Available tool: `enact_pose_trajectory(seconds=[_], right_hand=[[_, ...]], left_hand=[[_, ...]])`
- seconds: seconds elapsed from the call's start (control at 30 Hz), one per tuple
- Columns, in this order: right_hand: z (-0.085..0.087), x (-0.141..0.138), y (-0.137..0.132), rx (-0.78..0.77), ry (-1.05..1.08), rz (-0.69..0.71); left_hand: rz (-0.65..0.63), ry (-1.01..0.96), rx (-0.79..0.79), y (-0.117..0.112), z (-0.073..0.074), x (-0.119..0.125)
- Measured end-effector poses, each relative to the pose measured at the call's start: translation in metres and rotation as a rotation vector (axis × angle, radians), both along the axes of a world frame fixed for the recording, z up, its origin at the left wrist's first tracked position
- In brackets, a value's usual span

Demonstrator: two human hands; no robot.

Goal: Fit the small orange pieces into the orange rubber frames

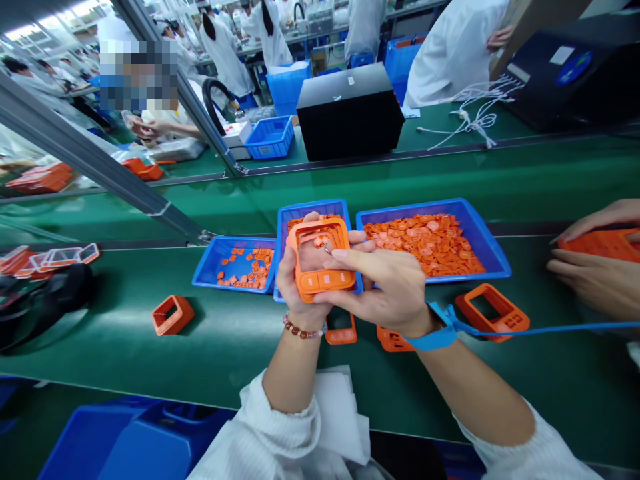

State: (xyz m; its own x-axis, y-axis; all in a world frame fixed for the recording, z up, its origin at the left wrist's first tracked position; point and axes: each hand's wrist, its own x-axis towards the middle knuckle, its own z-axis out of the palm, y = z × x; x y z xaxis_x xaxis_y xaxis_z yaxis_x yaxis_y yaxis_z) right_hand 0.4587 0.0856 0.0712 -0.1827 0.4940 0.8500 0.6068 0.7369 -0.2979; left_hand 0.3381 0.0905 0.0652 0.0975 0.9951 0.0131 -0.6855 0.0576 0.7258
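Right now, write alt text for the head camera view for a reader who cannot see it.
The left hand and right hand hold an orange rubber frame above a blue plastic tray of small orange parts on a green belt. A blue wrist strap circles the right wrist, and a co-worker's hands hold an orange piece at the right.

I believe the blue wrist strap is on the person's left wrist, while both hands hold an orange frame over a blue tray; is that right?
Not quite: the head view shows the blue wrist strap on the right wrist. The left hand and right hand hold the orange frame over the blue tray.
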Motion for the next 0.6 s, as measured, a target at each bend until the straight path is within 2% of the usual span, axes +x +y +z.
enact_pose_trajectory(seconds=[0.1,0.27,0.43,0.53,0.6], right_hand=[[0.000,-0.002,0.000,0.035,0.025,-0.011],[-0.001,-0.004,0.001,0.072,0.105,0.055],[-0.003,-0.001,0.002,0.065,0.043,0.104],[-0.004,-0.003,0.000,-0.019,-0.044,0.109],[-0.009,-0.005,0.004,-0.175,-0.137,0.103]], left_hand=[[-0.008,-0.005,0.011,-0.001,0.002,0.001],[0.000,-0.010,-0.007,0.001,0.004,0.001],[-0.005,-0.053,-0.018,0.001,0.003,0.000],[0.080,-0.025,-0.033,-0.003,0.010,0.003],[0.152,0.047,-0.055,-0.002,0.017,0.005]])
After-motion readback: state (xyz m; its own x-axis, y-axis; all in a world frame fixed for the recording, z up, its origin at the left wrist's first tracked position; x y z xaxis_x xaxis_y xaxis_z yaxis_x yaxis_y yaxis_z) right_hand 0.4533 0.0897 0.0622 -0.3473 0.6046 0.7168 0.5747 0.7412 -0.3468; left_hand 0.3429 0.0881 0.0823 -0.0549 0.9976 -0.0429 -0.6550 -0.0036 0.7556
